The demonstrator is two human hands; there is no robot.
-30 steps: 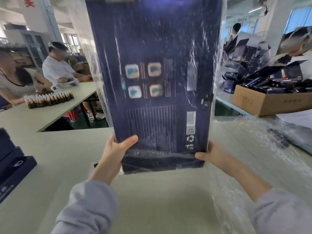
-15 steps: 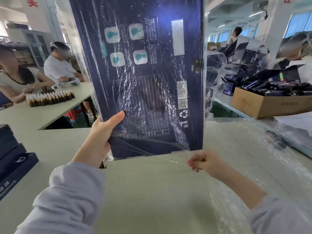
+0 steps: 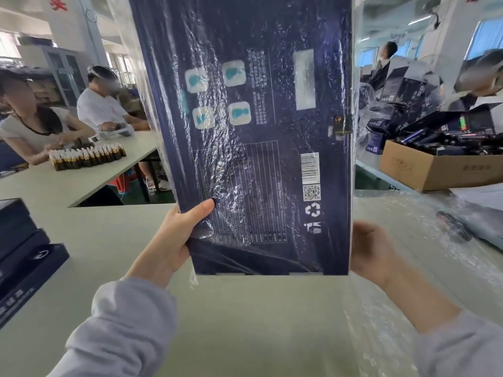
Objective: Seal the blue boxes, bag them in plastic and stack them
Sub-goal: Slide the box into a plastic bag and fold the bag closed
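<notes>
- Spanning the foreground, a pale green table [image 3: 109,235] sits in a bright workroom; a second table [image 3: 68,183] behind carries small brown bottles [image 3: 87,156].
- One blue box [image 3: 245,131], inside clear plastic [image 3: 356,148], is held upright above the table.
- Left hand [image 3: 171,240] clamps its lower left edge; right hand [image 3: 373,254] presses the right edge.
- One cardboard carton [image 3: 435,170] stands right; two seated people [image 3: 32,126] work at left.

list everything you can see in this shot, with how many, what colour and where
blue box: one, dark blue, held upright above the table, centre
plastic bag: one, clear, around the box
table: one, pale grey-green, foreground
dark boxes: a few, navy, stacked at left edge
small bottles: many, brown, on far left table
cardboard carton: one, tan, right
seated people: two, far left
left hand: gripping the box's lower left
right hand: at its lower right edge
</notes>
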